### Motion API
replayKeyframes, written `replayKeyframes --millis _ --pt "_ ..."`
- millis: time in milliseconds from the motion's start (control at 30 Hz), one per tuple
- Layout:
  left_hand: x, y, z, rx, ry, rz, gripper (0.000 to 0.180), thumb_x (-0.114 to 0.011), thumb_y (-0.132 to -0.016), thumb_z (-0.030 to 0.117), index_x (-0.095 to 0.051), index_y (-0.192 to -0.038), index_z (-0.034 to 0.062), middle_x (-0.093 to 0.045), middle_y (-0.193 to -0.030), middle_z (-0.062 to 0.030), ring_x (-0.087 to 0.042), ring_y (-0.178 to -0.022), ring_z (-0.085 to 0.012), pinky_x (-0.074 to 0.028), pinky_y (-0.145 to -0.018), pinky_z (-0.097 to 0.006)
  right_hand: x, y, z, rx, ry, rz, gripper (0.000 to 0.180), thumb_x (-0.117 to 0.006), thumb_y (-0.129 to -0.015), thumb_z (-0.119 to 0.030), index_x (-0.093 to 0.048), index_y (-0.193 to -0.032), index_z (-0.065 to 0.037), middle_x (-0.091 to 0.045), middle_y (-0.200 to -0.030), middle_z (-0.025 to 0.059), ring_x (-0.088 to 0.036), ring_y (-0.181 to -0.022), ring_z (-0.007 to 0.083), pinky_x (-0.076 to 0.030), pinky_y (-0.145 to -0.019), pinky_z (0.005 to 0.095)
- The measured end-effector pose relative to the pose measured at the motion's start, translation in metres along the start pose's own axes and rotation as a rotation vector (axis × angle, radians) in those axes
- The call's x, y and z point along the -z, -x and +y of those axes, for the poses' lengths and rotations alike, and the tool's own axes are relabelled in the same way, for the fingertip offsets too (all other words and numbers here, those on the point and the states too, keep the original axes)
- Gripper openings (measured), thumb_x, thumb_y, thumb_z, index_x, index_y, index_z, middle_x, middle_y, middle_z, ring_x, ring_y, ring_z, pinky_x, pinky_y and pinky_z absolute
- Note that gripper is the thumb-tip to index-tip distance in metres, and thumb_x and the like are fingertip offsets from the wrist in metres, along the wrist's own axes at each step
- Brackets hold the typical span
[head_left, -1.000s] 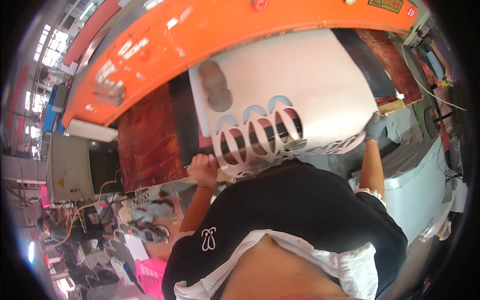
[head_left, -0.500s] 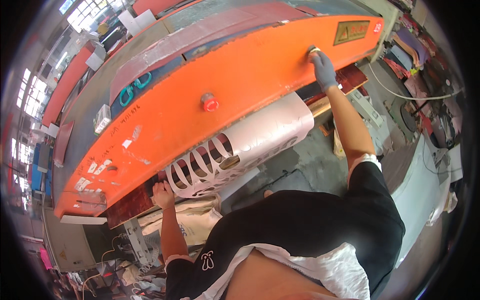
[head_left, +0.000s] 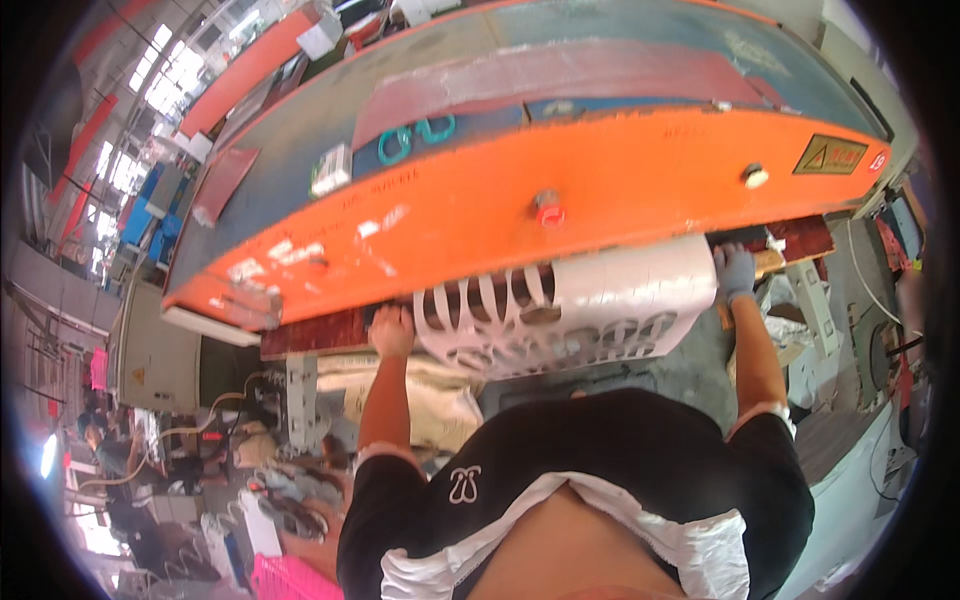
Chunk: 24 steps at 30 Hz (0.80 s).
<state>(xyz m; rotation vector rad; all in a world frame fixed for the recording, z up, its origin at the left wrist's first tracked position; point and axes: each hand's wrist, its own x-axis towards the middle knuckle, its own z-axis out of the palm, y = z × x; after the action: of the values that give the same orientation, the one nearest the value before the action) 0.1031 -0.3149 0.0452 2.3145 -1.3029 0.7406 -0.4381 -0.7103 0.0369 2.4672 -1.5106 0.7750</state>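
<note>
A pale pink sheet (head_left: 637, 285) with rows of oval cut-outs hangs in a curve from under the orange machine panel (head_left: 440, 230). At its left edge my bare left hand (head_left: 391, 332) is closed, the fingers curled at a dark edge under the panel; what they grip is hidden. My right hand (head_left: 735, 268), in a grey glove, sits at the sheet's right edge. Its fingers curl over a dark edge there, and I cannot make out what is in them. Dark red boards (head_left: 318, 334) lie below the panel beside my left hand.
The panel carries a red button (head_left: 550, 213) and a pale round knob (head_left: 755, 176). Teal-handled scissors (head_left: 395, 146), a small box (head_left: 331, 170) and a reddish sheet (head_left: 560, 84) lie on the machine top. Below hangs a beige sack (head_left: 420, 400); a pink basket (head_left: 290, 578) stands lower left.
My right hand has left the knob on the orange panel and come down to the right edge of the pink sheet. My left hand stays by its left edge. The view has shifted.
</note>
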Motion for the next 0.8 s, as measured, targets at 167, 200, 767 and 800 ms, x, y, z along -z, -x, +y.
replayKeyframes --millis 167,200,767,800 --pt "-0.001 0.002 0.001 0.114 0.076 -0.14 0.024 -0.053 -0.079 0.021 -0.056 -0.067 0.0009 -0.055 -0.077 -0.0175 -0.053 -0.079 -0.0378 -0.044 -0.072 -0.048 0.005 0.001 0.002 0.002 -0.005 -0.118 0.03 -0.049 -0.084 -0.031 -0.064 -0.086 -0.006 -0.061 -0.088 0.0159 -0.057 -0.085 0.0346 -0.041 -0.08 0.0452" --pt "0.0 0.001 0.001 0.133 0.066 -0.17 0.024 -0.053 -0.079 0.021 -0.056 -0.068 0.0008 -0.055 -0.078 -0.0177 -0.053 -0.08 -0.0377 -0.044 -0.072 -0.048 0.007 0.001 0.004 0.003 -0.027 -0.151 0.03 -0.048 -0.085 -0.032 -0.063 -0.086 -0.005 -0.061 -0.089 0.0165 -0.057 -0.086 0.0352 -0.042 -0.08 0.0459" --pt "0.104 0.122 0.026 0.002 0.146 -0.261 0.02 -0.052 -0.075 0.018 -0.056 -0.061 0.0031 -0.058 -0.071 -0.0123 -0.056 -0.072 -0.0321 -0.047 -0.066 -0.044 0.067 0.126 -0.022 -0.399 -0.387 0.097 0.043 -0.055 -0.084 -0.036 -0.057 -0.109 0.0 -0.058 -0.109 0.02 -0.056 -0.101 0.0327 -0.043 -0.088 0.0407" --pt "0.114 0.136 0.029 -0.015 0.164 -0.231 0.017 -0.054 -0.072 0.015 -0.055 -0.06 0.0033 -0.057 -0.07 -0.012 -0.056 -0.07 -0.0318 -0.046 -0.063 -0.044 0.07 0.134 -0.055 -0.256 -0.462 0.089 0.047 -0.056 -0.084 -0.036 -0.053 -0.114 0.0 -0.054 -0.115 0.0204 -0.053 -0.107 0.0329 -0.041 -0.092 0.0405"
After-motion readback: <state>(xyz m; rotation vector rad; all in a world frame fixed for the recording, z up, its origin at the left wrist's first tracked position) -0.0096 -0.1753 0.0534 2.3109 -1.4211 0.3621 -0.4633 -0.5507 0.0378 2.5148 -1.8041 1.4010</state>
